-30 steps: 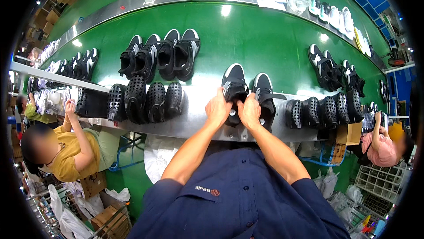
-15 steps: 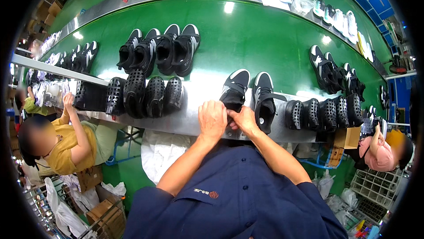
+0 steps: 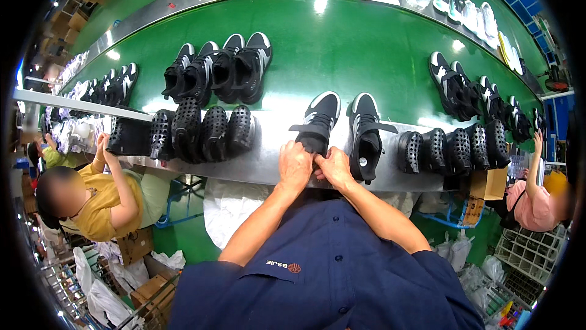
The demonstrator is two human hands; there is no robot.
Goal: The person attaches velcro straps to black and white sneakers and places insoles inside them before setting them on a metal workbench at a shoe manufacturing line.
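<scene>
In front of me a black sneaker [image 3: 323, 113] with a white-edged toe stands upright, toe pointing away. Its strap sticks out to the left. My left hand [image 3: 295, 164] is closed at the left of its heel collar, fingers curled. My right hand [image 3: 336, 168] pinches the heel side from the right, fingertips almost meeting the left hand's. What lies between the fingertips is mostly hidden. Just right of it stands a matching black sneaker [image 3: 366, 125], untouched, its strap loose toward the right and its opening facing me.
Black perforated shoe lasts stand on the metal ledge at left [image 3: 213, 131] and right [image 3: 458, 152]. Black sneakers sit on the green surface at left [image 3: 251, 67] and right [image 3: 448, 83]. A person in yellow [image 3: 107, 199] works at left, one in pink [image 3: 528, 205] at right.
The held sneaker's strap now projects to the left, where before it lay across the shoe. Both hands stay at the heel. The person at right has raised a hand.
</scene>
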